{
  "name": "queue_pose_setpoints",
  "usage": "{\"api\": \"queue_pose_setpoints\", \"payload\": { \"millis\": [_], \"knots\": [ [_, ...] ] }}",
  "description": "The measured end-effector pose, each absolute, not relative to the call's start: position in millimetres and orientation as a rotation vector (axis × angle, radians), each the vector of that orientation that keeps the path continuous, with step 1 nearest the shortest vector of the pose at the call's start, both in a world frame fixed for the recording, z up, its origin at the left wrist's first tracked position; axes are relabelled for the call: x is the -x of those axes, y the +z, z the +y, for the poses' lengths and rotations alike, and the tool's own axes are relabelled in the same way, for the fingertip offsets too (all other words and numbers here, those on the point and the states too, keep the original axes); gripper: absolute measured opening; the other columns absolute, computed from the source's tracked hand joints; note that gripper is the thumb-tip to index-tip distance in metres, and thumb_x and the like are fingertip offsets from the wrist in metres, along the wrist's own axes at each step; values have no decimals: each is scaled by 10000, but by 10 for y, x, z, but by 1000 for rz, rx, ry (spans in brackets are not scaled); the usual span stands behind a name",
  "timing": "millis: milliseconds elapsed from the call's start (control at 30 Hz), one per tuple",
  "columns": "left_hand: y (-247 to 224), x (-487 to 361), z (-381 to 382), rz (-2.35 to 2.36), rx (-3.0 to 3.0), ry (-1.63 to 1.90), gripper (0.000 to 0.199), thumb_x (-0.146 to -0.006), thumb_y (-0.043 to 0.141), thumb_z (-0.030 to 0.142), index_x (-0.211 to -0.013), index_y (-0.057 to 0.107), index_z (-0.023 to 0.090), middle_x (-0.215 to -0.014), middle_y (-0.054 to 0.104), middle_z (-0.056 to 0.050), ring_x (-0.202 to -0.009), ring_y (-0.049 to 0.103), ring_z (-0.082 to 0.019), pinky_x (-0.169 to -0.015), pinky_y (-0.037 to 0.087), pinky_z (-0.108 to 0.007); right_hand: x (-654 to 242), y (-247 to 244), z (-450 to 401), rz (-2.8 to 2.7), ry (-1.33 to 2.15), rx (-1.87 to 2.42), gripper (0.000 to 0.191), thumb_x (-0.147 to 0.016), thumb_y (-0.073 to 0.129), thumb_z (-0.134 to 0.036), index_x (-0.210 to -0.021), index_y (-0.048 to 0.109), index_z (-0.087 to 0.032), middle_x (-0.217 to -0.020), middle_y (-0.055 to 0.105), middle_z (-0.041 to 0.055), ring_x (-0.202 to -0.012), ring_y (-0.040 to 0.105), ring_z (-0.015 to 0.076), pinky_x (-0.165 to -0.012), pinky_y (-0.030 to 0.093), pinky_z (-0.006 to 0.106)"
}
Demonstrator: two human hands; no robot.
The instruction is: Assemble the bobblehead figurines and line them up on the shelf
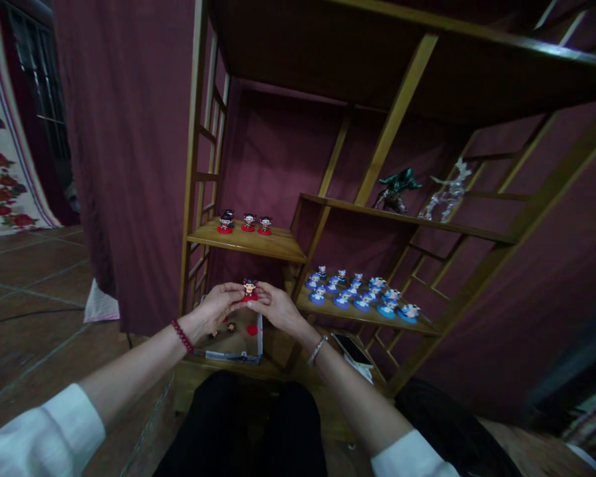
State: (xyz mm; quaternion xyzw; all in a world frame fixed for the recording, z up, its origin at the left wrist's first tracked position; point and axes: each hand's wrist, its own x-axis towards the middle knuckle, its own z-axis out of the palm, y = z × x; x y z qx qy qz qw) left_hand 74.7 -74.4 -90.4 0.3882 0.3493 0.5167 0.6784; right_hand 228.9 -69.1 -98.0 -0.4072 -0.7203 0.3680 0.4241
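Both hands are up front, held nr each other w/ the doll [249, 289] between them: L hand [219, 306] at its 9 o'clock, R hand [277, 307] at its 3. Each pinches the red base [249, 297], thumb nr the front edge, other fingers curled round the side & partly hidden; can't tell if the fingertips meet behind. Doll is upright, dark hair w/ red bits, face twd the cam. From the doll, at 12 o'clock: upper shelf [251, 246] w/ 4 similar dolls [248, 222] on red bases, a pair close tog. at its L end, 2 more to the R. At 6, just below the hands: open box [234, 356], w/ small dolls [231, 327] & a red disc [251, 329] inside. At 3: another shelf [328, 309] w/ rows of small figs [363, 301], mostly on blue/purple bases. At 2, higher up: green statue [398, 189], then a clear one [448, 192] farther R. At 4: phone [351, 349], dark screen, on smth white. Red bracelet [182, 336] on L wrist, pale one [317, 351] on R. Curtain [129, 165] at 10.
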Motion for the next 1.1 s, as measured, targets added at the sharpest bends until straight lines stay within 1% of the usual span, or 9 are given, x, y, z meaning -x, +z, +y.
{"api": "queue_pose_setpoints", "payload": {
  "millis": [200,333,433,633,733,867,967,1100],
  "knots": [
    [-786,-750,-832,775,-875,1166,166,-721,493,-51,-729,581,89,-770,660,-71,-709,625,-110,-709,519,-221,-2287,-898,-734,-1814,876,988,354,-642,659,-267,-966,553,-170,-906,637,54,-839,614,172,-791,499,331],
    [-749,-744,-862,762,-898,1172,154,-710,512,-46,-748,582,86,-778,660,-71,-705,630,-112,-717,518,-224,-2293,-837,-761,-1821,844,1011,387,-641,658,-245,-1001,540,-166,-925,628,58,-831,616,169,-787,500,333],
    [-721,-742,-873,730,-935,1179,148,-710,525,-36,-778,586,81,-794,659,-77,-708,629,-111,-713,517,-221,-2310,-794,-765,-1824,836,1009,422,-633,671,-262,-1017,532,-161,-937,623,60,-841,614,168,-795,496,327],
    [-611,-745,-905,715,-975,1191,140,-721,519,-28,-789,583,76,-782,656,-79,-691,627,-112,-700,517,-223,-2321,-679,-787,-1803,890,989,411,-611,696,-330,-954,540,-166,-902,628,42,-816,619,163,-764,503,301],
    [-544,-738,-922,702,-987,1197,134,-721,523,-25,-782,580,79,-773,654,-75,-686,624,-112,-724,516,-244,-2315,-582,-813,-1820,881,991,382,-606,697,-348,-908,551,-166,-876,631,33,-775,620,155,-725,508,287],
    [-437,-725,-941,683,-1025,1204,121,-717,546,-11,-787,582,81,-789,649,-72,-687,619,-108,-758,509,-267,-2313,-432,-827,-1870,819,1017,349,-607,695,-323,-887,561,-163,-843,634,18,-736,608,133,-692,501,262],
    [-336,-716,-942,704,-1049,1219,113,-721,550,-2,-789,583,82,-770,644,-63,-666,614,-104,-735,512,-266,-2315,-310,-820,-1875,786,1019,324,-602,696,-290,-866,563,-157,-808,627,10,-696,595,116,-665,496,246],
    [-206,-702,-908,689,-1085,1234,103,-723,562,17,-797,587,84,-757,642,-60,-647,609,-97,-692,516,-244,-2307,-131,-805,-1912,716,1017,330,-610,687,-268,-893,568,-147,-806,627,18,-669,587,110,-643,489,241]
  ]
}}
